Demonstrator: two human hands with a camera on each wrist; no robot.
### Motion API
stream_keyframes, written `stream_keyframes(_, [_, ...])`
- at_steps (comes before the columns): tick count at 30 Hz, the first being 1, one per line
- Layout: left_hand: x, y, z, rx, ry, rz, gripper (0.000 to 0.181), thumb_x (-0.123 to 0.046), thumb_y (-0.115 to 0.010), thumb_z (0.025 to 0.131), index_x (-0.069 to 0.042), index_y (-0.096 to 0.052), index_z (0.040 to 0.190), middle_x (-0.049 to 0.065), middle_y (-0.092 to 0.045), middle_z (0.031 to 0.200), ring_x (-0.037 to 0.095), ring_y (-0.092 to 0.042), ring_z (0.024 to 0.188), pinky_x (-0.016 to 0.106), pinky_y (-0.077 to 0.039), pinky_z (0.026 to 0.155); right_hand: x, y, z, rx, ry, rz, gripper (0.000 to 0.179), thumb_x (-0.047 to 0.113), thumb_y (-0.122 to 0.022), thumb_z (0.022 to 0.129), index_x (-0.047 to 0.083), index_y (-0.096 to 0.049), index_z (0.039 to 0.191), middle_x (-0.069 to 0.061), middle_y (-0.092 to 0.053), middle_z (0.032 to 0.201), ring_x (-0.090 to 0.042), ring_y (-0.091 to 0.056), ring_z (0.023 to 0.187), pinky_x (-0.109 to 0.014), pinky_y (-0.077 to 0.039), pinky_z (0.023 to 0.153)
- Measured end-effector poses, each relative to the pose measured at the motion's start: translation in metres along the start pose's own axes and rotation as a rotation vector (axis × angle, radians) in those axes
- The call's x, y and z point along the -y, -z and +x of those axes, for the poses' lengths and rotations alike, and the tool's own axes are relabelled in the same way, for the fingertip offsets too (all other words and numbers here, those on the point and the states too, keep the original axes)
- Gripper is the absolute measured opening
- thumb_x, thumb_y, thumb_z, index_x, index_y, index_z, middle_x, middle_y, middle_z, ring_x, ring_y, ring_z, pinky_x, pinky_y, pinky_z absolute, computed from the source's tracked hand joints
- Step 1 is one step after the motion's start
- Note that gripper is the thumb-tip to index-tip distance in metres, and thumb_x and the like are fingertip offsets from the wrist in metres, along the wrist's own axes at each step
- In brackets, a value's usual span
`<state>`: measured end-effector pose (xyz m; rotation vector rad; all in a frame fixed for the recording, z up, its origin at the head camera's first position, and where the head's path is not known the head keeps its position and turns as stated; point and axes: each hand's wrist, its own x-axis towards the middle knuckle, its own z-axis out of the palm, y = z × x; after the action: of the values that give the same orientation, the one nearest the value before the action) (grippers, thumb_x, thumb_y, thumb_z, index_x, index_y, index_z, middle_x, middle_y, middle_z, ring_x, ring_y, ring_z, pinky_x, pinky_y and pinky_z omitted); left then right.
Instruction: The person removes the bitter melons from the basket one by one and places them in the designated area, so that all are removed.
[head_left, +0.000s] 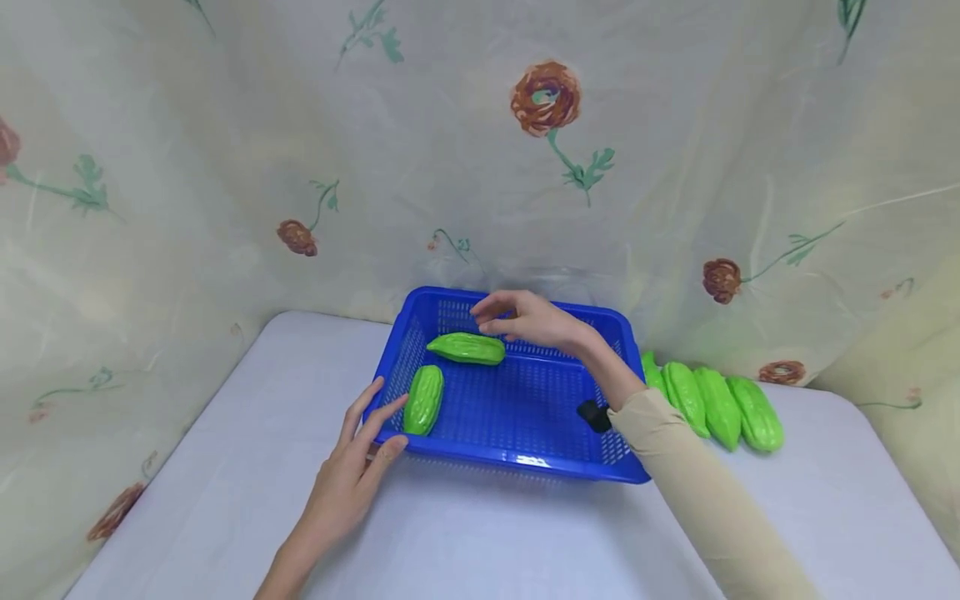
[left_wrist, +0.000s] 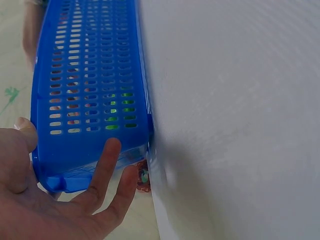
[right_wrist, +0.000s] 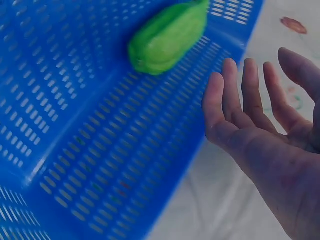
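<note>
A blue plastic basket [head_left: 517, 408] with slotted walls holds two green bitter melons. One melon [head_left: 467, 348] lies crosswise near the far wall; the other melon [head_left: 424, 401] lies lengthwise by the left wall. My left hand [head_left: 347, 479] is at the basket's front left corner, fingers spread and fairly straight, touching the rim. In the left wrist view its fingertips [left_wrist: 114, 145] are against the outer wall. Over the far part of the basket hovers my right hand [head_left: 528, 319], fingers loosely bent with nothing in them. The right wrist view shows that hand [right_wrist: 270, 125] apart from a melon [right_wrist: 167, 37].
Several more bitter melons [head_left: 717, 407] lie side by side on the white table [head_left: 480, 542], right of the basket, the leftmost partly hidden. A flowered curtain [head_left: 420, 150] hangs behind the table. A small black piece [head_left: 594, 416] shows at my right sleeve.
</note>
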<state>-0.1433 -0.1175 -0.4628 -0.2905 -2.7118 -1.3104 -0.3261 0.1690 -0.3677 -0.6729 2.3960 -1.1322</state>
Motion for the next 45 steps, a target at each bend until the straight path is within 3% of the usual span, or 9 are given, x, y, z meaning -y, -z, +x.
stream_keyframes(7, [-0.001,0.0,-0.001,0.003,0.009,0.01,0.047,-0.038,-0.056,0.113,-0.031,-0.051,0.16,-0.001,-0.022,0.18,0.01,-0.066,0.1,0.022,-0.056,0.08,-0.018,-0.011,0.011,0.008,-0.022,-0.03,0.046,0.016,-0.062,0.109,0.002,-0.057,0.153,-0.021,-0.061,0.156,-0.036,-0.061,0.141,-0.054,-0.05,0.117])
stream_keyframes(12, [-0.002,0.0,-0.003,0.007,0.011,0.006,0.048,-0.038,-0.056,0.114,-0.031,-0.051,0.161,0.0,-0.022,0.181,0.011,-0.065,0.1,0.022,-0.055,0.078,-0.026,-0.015,0.015,-0.01,-0.024,-0.067,0.044,0.015,-0.062,0.108,0.003,-0.06,0.151,-0.018,-0.064,0.153,-0.034,-0.066,0.136,-0.051,-0.05,0.118])
stream_keyframes(17, [-0.002,0.0,-0.002,0.01,0.019,0.005,0.048,-0.038,-0.056,0.114,-0.031,-0.05,0.161,-0.001,-0.022,0.181,0.012,-0.066,0.1,0.022,-0.055,0.079,-0.028,-0.014,0.016,0.0,-0.06,-0.109,0.044,0.017,-0.064,0.108,0.005,-0.062,0.15,-0.016,-0.064,0.153,-0.035,-0.06,0.143,-0.051,-0.048,0.12])
stream_keyframes(21, [-0.003,0.0,0.001,0.008,0.012,0.003,0.048,-0.037,-0.056,0.114,-0.031,-0.05,0.161,-0.002,-0.022,0.181,0.012,-0.066,0.101,0.022,-0.056,0.081,-0.029,-0.011,0.017,0.028,-0.095,-0.117,0.045,0.019,-0.064,0.108,0.007,-0.061,0.151,-0.016,-0.06,0.157,-0.036,-0.055,0.148,-0.051,-0.052,0.116])
stream_keyframes(31, [-0.004,0.0,0.002,0.008,0.001,-0.006,0.048,-0.036,-0.056,0.114,-0.031,-0.05,0.161,0.0,-0.021,0.181,0.011,-0.067,0.101,0.022,-0.057,0.08,-0.033,-0.014,0.021,0.086,-0.152,-0.096,0.048,0.02,-0.067,0.108,0.007,-0.057,0.153,-0.017,-0.058,0.159,-0.035,-0.06,0.144,-0.049,-0.057,0.109])
stream_keyframes(36, [-0.004,0.001,0.002,0.01,0.004,-0.003,0.048,-0.036,-0.056,0.114,-0.031,-0.05,0.161,0.001,-0.021,0.181,0.01,-0.065,0.1,0.022,-0.056,0.079,-0.034,-0.021,0.023,0.109,-0.17,-0.056,0.049,0.024,-0.066,0.109,0.007,-0.056,0.154,-0.019,-0.06,0.157,-0.035,-0.06,0.143,-0.047,-0.059,0.106])
stream_keyframes(45, [-0.004,0.001,0.002,0.009,0.005,-0.005,0.048,-0.036,-0.055,0.114,-0.031,-0.05,0.161,0.0,-0.021,0.181,0.011,-0.066,0.101,0.022,-0.056,0.08,-0.036,-0.031,0.026,0.172,-0.226,0.127,0.055,0.022,-0.065,0.109,0.005,-0.048,0.158,-0.022,-0.06,0.154,-0.035,-0.061,0.142,-0.047,-0.06,0.106])
